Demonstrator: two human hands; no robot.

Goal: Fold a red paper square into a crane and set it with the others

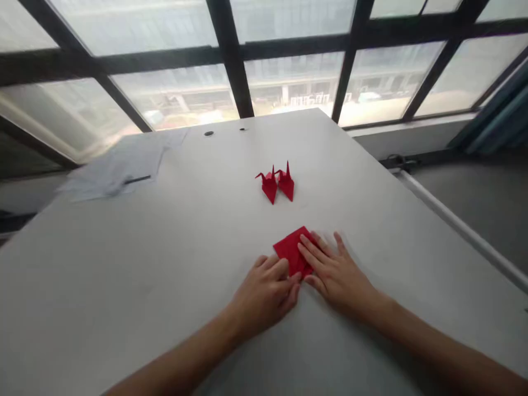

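A folded red paper square (291,248) lies flat on the white table (165,264) just in front of me. My right hand (336,272) rests on it with its fingers spread and pressing down on the paper's right side. My left hand (264,291) has its fingers curled at the paper's near corner, touching it. Farther back, near the table's middle, stand two finished red paper cranes (277,182) side by side.
A loose pile of white paper sheets (115,168) with a dark pen lies at the table's far left. Two small round holes (209,133) sit near the far edge. Large dark-framed windows (231,60) run behind the table. The floor drops off to the right.
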